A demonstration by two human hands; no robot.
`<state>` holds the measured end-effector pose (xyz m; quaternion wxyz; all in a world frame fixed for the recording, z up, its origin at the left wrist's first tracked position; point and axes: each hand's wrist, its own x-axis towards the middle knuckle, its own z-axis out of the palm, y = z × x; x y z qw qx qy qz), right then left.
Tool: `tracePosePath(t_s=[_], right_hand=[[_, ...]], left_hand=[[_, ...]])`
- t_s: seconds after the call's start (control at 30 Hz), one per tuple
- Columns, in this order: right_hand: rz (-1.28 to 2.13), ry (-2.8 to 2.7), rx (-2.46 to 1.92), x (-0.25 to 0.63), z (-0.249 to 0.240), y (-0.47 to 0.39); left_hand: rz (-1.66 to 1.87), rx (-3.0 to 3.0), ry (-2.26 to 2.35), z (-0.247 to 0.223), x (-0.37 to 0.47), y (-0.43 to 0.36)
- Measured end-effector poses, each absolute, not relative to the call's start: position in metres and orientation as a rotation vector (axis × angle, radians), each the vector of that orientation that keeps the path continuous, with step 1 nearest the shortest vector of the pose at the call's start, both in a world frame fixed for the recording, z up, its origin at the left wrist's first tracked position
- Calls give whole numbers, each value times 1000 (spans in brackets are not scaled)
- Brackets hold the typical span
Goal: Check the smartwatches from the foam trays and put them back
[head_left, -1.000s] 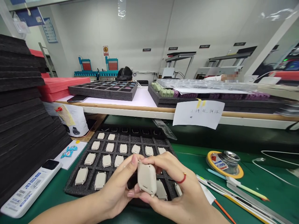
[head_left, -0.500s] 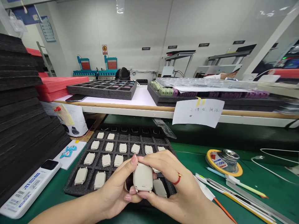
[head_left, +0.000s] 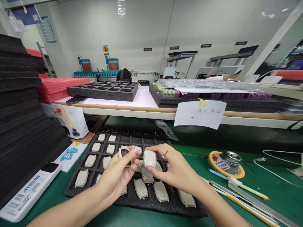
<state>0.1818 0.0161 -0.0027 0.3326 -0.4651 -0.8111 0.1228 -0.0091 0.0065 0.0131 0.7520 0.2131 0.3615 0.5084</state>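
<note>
Holding two watch-like pieces over a foam tray, one in each hand, with a narrow gap between them.

We note the pale casing (head_left: 150,158) just right of our left hand (head_left: 118,171); our right hand (head_left: 177,167) pinches it by the ends, index finger far, thumb near, its long axis roughly upright. Our left hand grips a dark-faced piece (head_left: 124,153) between thumb and fingers, pale rim to the left; the rest is covered. The casing looks smooth, hard and faintly glossy, a rounded rectangle with small lugs at its corners. Below, the foam tray (head_left: 174,202) is black, coarse and speckled, cut into square pockets; similar shells (head_left: 140,188) lie in them. Smooth green bench (head_left: 142,217) on the near side.
</note>
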Motion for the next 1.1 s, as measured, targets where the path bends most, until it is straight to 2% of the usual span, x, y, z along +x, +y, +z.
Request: tracePosePath(t_s=[0.13, 0.27, 0.53, 0.67, 0.9, 1.1], right_hand=[[564, -2302, -1337, 180, -8, 17], [658, -2343, -1388, 182, -10, 15], [288, -2154, -852, 176, 3, -6], [188, -2163, -733, 167, 8, -14], [204, -1942, -726, 161, 12, -17], [298, -1381, -695, 171, 14, -17]], left_hand=[[1066, 547, 739, 19, -14, 5], [1056, 711, 728, 19, -16, 1], [764, 811, 649, 10, -14, -1], [784, 786, 592, 8, -11, -4], [810, 740, 583, 5, -8, -8], [770, 861, 643, 12, -9, -13]])
